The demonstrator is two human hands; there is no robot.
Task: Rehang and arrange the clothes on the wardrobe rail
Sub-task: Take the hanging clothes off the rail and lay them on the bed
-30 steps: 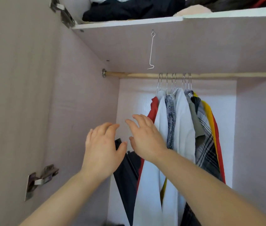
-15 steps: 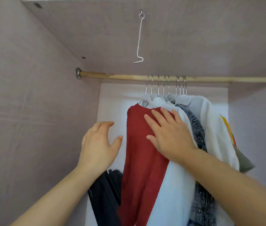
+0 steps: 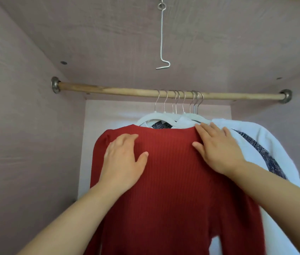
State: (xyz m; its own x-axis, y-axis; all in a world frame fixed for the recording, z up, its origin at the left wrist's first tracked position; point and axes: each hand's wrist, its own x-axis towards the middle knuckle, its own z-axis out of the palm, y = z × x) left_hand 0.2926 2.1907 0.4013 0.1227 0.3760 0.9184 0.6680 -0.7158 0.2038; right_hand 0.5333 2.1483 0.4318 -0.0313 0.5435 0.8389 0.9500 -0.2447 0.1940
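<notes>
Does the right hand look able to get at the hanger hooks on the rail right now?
Probably yes: the right hand lies flat on the red top, just below the hanger hooks, and nothing seems to block the way up.

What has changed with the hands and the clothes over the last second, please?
The red top has swung from edge-on to face the camera. The right hand reached it first; the left hand then came across, and both now rest flat on it. The hangers still hang bunched on the rail, and the wire hook is unmoved.
</notes>
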